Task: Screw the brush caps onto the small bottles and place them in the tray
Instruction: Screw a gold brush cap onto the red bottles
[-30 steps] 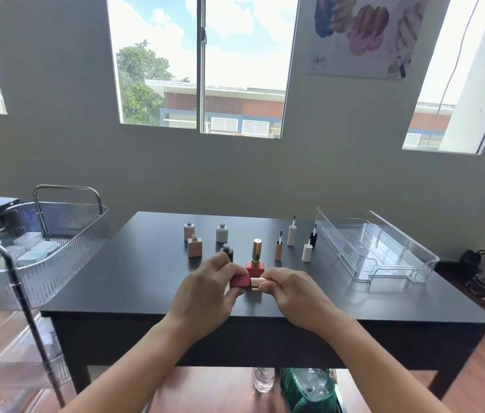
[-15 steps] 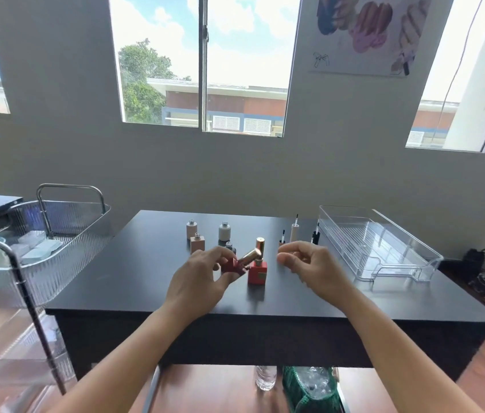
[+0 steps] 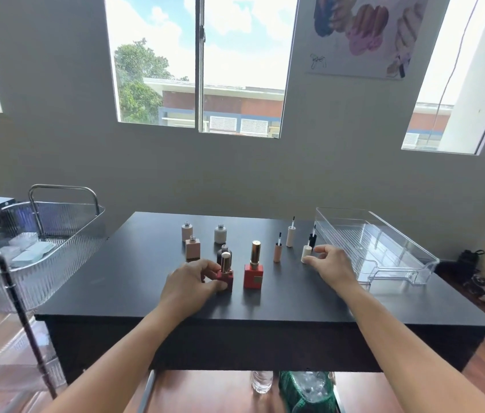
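My left hand (image 3: pixel 189 280) grips a red square bottle with a gold cap (image 3: pixel 225 275), standing upright on the black table (image 3: pixel 116 278). A second capped red bottle (image 3: pixel 253 272) stands just to its right. My right hand (image 3: pixel 331 265) has its fingers around a white brush cap (image 3: pixel 306 253) that stands on the table. Three more brush caps stand nearby: a peach one (image 3: pixel 277 252), a cream one (image 3: pixel 290 235) and a black one (image 3: pixel 312 238). Uncapped bottles stand behind: two beige ones (image 3: pixel 192 248) (image 3: pixel 187 232), a white one (image 3: pixel 220 234) and a dark one (image 3: pixel 224 252). The clear tray (image 3: pixel 384 251) lies at the right.
A ribbed clear trolley with a metal handle (image 3: pixel 38 234) stands left of the table. Under the table are a water bottle (image 3: pixel 261 381) and a green basket (image 3: pixel 306 391). Bags lie on the floor at the far right.
My left hand has set the capped red bottle upright on the table beside the other one. My right hand let go of it and moved right to the white brush cap.
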